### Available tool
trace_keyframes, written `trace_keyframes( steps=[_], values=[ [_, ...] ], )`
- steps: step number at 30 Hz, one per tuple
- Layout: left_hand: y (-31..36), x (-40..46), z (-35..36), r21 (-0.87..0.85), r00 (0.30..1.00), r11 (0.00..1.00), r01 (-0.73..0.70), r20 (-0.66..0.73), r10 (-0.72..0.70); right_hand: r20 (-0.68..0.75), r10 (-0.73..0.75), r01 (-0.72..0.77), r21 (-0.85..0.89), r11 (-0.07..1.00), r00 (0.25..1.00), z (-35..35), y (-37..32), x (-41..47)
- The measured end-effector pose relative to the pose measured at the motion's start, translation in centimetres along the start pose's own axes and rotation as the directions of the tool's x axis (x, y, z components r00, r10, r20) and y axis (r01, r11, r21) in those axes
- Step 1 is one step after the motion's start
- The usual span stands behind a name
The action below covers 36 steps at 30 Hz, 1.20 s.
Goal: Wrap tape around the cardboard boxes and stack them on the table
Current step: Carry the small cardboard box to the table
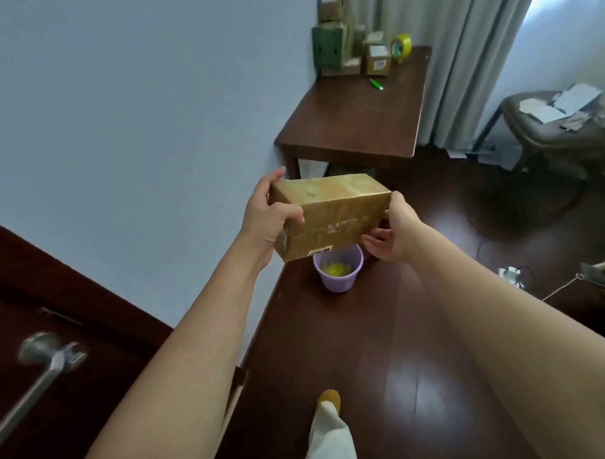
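Observation:
A long brown cardboard box (331, 213), glossy with tape, is held in the air in front of me, well short of the table. My left hand (268, 218) grips its left end, thumb on the front face. My right hand (392, 228) holds its right end, fingers curled under the lower corner. Ahead stands a dark wooden table (355, 121). At its far end against the wall is a stack of several cardboard boxes (336, 46), with a small box (378, 60) and a roll of yellow tape (401, 47) beside them.
A green pen (376, 84) lies on the table. A purple bin (338, 271) with yellow scraps stands on the dark floor under the held box. A door with a metal handle (42, 369) is at left. At right is a chair (551, 124) with papers, and curtains hang behind.

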<state>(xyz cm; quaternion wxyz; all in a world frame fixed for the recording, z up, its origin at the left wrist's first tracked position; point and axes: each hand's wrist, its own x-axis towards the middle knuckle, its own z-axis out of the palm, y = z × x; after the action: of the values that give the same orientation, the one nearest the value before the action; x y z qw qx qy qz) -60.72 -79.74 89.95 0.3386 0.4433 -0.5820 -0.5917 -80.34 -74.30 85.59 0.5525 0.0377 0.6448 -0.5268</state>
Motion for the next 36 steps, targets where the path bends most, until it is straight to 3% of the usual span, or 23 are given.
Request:
trace_keyframes(
  steps=[8,12,14,18,20,25,29,36],
  values=[
    [2.2,17.8,2.4,0.108,0.957,0.992,-0.057,0.29,0.024,-0.056,0.015,-0.011,0.07,0.997,0.998,0.5,-11.3,7.4],
    [3.3,24.8,6.9,0.033,0.936,0.998,-0.045,0.351,0.03,-0.07,-0.069,0.082,0.192,0.978,0.995,-1.2,-16.2,11.5],
    [3.8,27.8,9.6,-0.037,0.95,0.999,0.03,0.312,-0.017,-0.07,-0.087,0.1,0.219,0.971,0.994,-2.1,-18.7,14.3],
    [4.9,33.7,15.4,-0.296,0.982,0.936,0.189,0.041,-0.186,-0.035,-0.135,0.14,0.228,0.964,0.99,-3.5,-24.1,20.8],
    [4.7,37.2,18.4,-0.275,0.957,0.923,0.269,-0.034,-0.288,-0.007,-0.159,0.157,0.212,0.965,0.987,-4.5,-27.0,24.5],
    [5.0,45.1,26.5,-0.307,0.841,0.788,0.535,0.101,-0.531,0.06,-0.12,0.108,0.175,0.979,0.991,-9.0,-35.3,31.9],
    [7.0,51.2,31.8,-0.383,0.839,0.763,0.52,0.061,-0.541,0.095,-0.11,0.101,0.094,0.991,0.989,-11.9,-43.2,37.2],
    [7.3,63.0,34.5,-0.508,0.792,0.684,0.523,-0.006,-0.61,0.273,-0.015,0.015,0.0,1.0,0.962,-10.7,-52.4,46.4]
  ],
)
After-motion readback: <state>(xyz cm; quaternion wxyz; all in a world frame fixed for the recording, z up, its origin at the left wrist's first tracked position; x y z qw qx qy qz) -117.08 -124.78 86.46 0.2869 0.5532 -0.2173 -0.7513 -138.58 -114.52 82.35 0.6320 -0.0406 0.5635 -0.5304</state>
